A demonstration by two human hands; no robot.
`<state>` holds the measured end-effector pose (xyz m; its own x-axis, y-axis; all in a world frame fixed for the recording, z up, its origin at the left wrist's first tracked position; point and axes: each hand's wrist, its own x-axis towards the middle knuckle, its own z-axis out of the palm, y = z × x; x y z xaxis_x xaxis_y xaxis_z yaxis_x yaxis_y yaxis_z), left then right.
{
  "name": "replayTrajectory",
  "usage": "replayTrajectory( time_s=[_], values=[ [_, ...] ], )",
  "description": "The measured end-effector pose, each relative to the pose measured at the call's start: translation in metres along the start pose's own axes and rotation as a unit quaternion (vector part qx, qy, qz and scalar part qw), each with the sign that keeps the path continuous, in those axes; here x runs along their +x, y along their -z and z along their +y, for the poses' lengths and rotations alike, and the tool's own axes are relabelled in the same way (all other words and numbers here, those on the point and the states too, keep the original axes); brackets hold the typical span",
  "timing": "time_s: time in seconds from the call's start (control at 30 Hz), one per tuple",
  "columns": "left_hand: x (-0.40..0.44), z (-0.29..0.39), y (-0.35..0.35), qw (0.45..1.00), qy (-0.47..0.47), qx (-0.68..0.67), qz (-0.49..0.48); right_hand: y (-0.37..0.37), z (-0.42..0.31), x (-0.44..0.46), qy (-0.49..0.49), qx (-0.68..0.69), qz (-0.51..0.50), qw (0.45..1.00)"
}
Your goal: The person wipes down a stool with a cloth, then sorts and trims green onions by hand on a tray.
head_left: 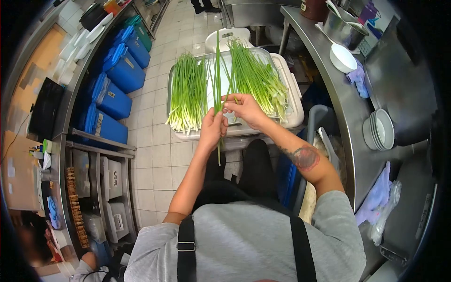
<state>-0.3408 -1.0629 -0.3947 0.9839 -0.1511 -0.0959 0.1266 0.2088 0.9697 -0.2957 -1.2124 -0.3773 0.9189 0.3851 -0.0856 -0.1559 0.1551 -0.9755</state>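
My left hand (214, 126) is closed around a few long green onions (217, 75), which stand nearly upright above the tray's near edge. Just to its right, my right hand (242, 109) pinches a green leaf of these onions between thumb and fingers. A metal tray (225, 56) lies beyond both hands. On its left side is a large pile of green onions (188, 89), white ends toward me. A second pile (253, 75) covers the right side, with some yellowish leaves at its right edge.
The tray rests on a pale plastic lid (293, 105). Blue bins (123, 68) line the left. A steel counter (329, 89) runs along the right, with stacked bowls (378, 130) and purple cloths (376, 197). A grey bin (319, 115) stands by my right arm. Another person's feet (205, 8) show far ahead.
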Motion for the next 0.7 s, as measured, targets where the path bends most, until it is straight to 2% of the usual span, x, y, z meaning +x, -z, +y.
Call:
replayTrajectory(
  time_s=[0.23, 0.33, 0.43, 0.53, 0.6, 0.63, 0.7],
  values=[
    [-0.002, 0.001, -0.011, 0.999, -0.014, 0.034, 0.024, -0.003, 0.002, 0.001, 0.038, 0.005, 0.046, 0.998],
    [-0.003, 0.005, -0.010, 0.999, 0.009, 0.028, 0.022, 0.005, 0.011, 0.007, 0.089, -0.083, 0.047, 0.991],
    [-0.003, 0.006, -0.009, 0.997, 0.010, 0.068, 0.038, 0.009, 0.010, 0.008, 0.079, -0.165, 0.047, 0.982],
    [-0.005, 0.001, -0.002, 0.995, 0.013, 0.080, 0.061, 0.011, 0.011, 0.009, 0.112, -0.202, 0.073, 0.970],
    [-0.005, -0.001, 0.010, 0.994, 0.018, 0.078, 0.080, 0.024, 0.018, 0.015, 0.097, -0.168, 0.093, 0.977],
    [-0.003, -0.002, 0.019, 0.996, 0.007, 0.064, 0.057, 0.029, 0.021, 0.019, 0.090, -0.152, 0.101, 0.979],
    [0.000, 0.008, 0.014, 0.996, 0.011, 0.017, 0.093, 0.024, 0.017, 0.016, 0.069, -0.150, 0.070, 0.984]
  ],
)
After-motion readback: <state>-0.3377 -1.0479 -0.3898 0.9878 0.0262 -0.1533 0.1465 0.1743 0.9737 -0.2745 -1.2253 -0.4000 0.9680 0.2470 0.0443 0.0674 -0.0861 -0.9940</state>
